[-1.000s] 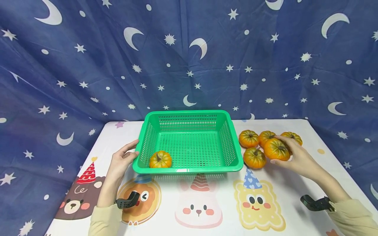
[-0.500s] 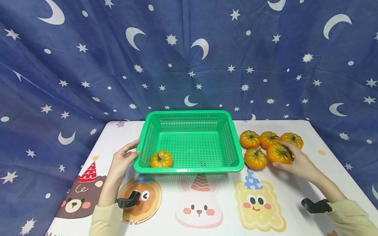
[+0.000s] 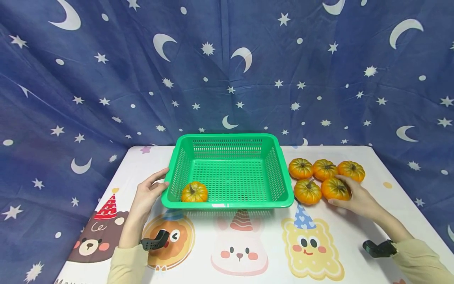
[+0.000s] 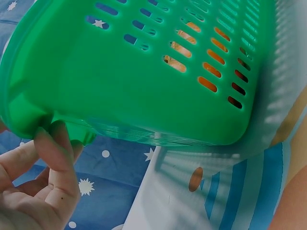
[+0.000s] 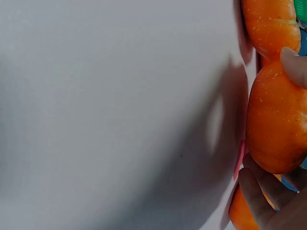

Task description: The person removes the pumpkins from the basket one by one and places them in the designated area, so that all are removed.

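A green plastic basket (image 3: 228, 205) with slotted sides stands mid-table, and one small pumpkin (image 3: 194, 192) lies in its front left corner. My left hand (image 3: 150, 192) holds the basket's left rim; in the left wrist view its curled fingers (image 4: 60, 158) meet the rim's underside. At the right, my right hand (image 3: 356, 196) grips an orange pumpkin (image 3: 333, 189) between thumb and fingers. In the right wrist view this pumpkin (image 5: 277, 120) sits low by the cloth, though contact is hard to tell. Beside it are a front pumpkin (image 3: 307, 192) and several in the back row (image 3: 324, 169).
A white tablecloth (image 3: 248, 240) with cartoon animals covers the table. Behind it hangs a blue curtain (image 3: 213, 98) with moons and stars. The leftmost back pumpkin (image 3: 300, 168) lies close to the basket's right side.
My right hand has moved down and slightly right with its pumpkin, from over the others to the front row's right end. The left hand stays on the basket rim.
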